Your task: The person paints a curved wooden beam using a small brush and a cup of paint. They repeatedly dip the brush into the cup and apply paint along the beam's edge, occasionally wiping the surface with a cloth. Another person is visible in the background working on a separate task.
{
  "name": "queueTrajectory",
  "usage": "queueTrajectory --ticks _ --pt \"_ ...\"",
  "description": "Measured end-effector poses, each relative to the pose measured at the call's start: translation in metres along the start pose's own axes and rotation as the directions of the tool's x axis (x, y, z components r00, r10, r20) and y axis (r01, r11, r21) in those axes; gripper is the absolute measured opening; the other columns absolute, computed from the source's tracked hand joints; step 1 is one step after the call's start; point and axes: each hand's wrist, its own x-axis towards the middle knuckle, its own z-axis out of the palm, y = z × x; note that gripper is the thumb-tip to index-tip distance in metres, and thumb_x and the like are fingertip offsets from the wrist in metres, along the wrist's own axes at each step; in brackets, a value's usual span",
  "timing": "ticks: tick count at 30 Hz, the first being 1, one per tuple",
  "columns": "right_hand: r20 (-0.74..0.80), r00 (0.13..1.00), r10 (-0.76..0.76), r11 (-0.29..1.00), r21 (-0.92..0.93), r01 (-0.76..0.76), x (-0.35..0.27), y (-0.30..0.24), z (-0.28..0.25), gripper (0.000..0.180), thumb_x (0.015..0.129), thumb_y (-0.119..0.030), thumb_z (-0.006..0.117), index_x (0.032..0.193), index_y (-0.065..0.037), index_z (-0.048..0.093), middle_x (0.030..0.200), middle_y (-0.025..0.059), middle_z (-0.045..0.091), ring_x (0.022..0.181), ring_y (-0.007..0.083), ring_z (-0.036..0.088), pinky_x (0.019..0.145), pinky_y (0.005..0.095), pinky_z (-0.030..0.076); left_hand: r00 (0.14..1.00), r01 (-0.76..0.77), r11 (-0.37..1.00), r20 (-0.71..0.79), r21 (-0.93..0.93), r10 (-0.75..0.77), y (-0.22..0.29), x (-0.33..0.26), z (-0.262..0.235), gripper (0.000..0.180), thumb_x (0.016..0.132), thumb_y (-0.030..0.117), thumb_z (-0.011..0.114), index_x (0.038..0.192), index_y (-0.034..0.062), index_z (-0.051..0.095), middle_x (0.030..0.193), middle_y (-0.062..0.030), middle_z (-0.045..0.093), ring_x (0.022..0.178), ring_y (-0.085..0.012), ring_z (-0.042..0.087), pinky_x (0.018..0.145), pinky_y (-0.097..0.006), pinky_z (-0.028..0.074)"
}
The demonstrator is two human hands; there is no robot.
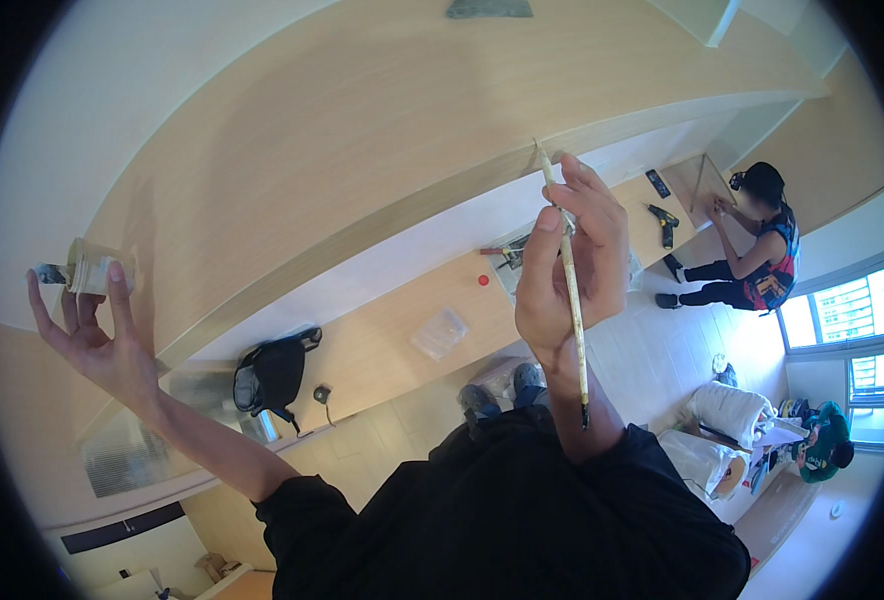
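So the right hand (574, 265) was pinching a long thin brush (566, 270) between thumb and fingers, tip up against the edge of the big wooden panel (362, 130). The left hand (92, 335) was out to the side, fingers closed round the bottom of a small clear plastic cup (90, 266), held upright beside the panel. My take on doing this bit well: keep the brush tip following that edge line, go light on pressure, and hold the cup level so nothing slops. Below them were a black backpack (272, 375) and a person (752, 250) crouched by a cordless drill (664, 222).
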Motion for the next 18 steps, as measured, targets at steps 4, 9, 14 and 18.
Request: queueTrajectory --ticks 4,9,14,18 --pt "0.048 0.998 -0.048 0.999 -0.007 0.049 -0.002 -0.001 0.0 0.023 0.085 0.007 0.069 0.108 0.004 0.067 0.097 0.0177 0.069 0.106 0.0413 0.07 0.09 0.0448 0.058 1.0 -0.001 1.0 -0.008 0.002 0.001 0.003 0.0 0.001 0.083 0.089 0.001 0.08 0.157 0.01 0.034 0.116 -0.0198 0.066 0.099 -0.0204 0.066 0.087 -0.033 0.057" --pt "0.112 0.992 -0.062 0.998 0.026 0.059 -0.007 -0.012 0.005 0.026 0.082 0.009 0.069 0.107 0.003 0.068 0.101 0.0166 0.068 0.11 0.0412 0.068 0.092 0.0453 0.058 1.0 -0.003 1.0 -0.01 0.011 0.003 0.004 0.0 0.002 0.083 0.088 0.001 0.08 0.157 0.0097 0.034 0.115 -0.019 0.066 0.097 -0.0196 0.066 0.087 -0.032 0.057" --pt "0.171 0.98 -0.099 0.995 0.029 0.095 -0.011 -0.022 0.008 0.021 0.088 0.008 0.065 0.109 0.005 0.066 0.103 0.0188 0.067 0.114 0.0423 0.067 0.095 0.0462 0.055 1.0 -0.003 1.0 -0.005 0.028 0.003 0.006 -0.001 0.001 0.083 0.088 0.0 0.08 0.157 0.0098 0.034 0.115 -0.0186 0.066 0.097 -0.0192 0.066 0.087 -0.032 0.056" --pt "0.128 0.99 -0.054 0.998 0.038 0.05 -0.011 -0.022 0.008 0.028 0.079 0.011 0.07 0.106 0.002 0.069 0.102 0.0162 0.067 0.112 0.0415 0.067 0.091 0.0442 0.058 1.0 -0.017 1.0 -0.016 -0.016 0.017 0.006 -0.002 0.0 0.083 0.088 0.001 0.08 0.156 0.0098 0.035 0.116 -0.0186 0.066 0.098 -0.0193 0.066 0.088 -0.032 0.056"
